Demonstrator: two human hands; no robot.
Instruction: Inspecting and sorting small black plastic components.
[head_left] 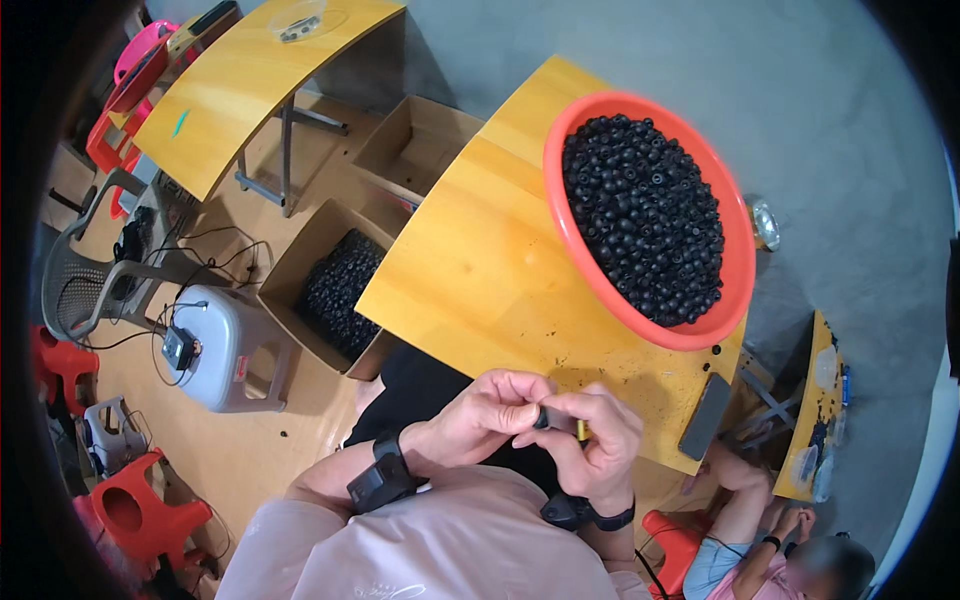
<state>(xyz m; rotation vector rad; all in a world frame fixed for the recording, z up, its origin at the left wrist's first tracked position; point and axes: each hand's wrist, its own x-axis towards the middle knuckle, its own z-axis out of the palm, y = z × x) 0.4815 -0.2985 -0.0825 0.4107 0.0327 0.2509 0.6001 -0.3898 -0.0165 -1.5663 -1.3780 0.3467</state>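
Close in front of my chest, my two hands meet near the table's front edge. My left hand (492,412) is closed, its thumb and forefinger pinching a small black round part (541,419). My right hand (600,440) is also closed, with its fingertips at that same part. A thin yellow object (582,430) shows between the fingers of my right hand; most of it is hidden, so its kind is unclear. Beyond the hands, a tilted orange-red basin (738,280) holds a heap of small black parts with holes (645,215).
Dark crumbs lie on the yellow table (450,260), with a black phone (705,416) at its right edge. Left of it stand a carton of black parts (340,290), another carton (415,145) and a grey stool (225,340). A seated person (790,560) works at lower right.
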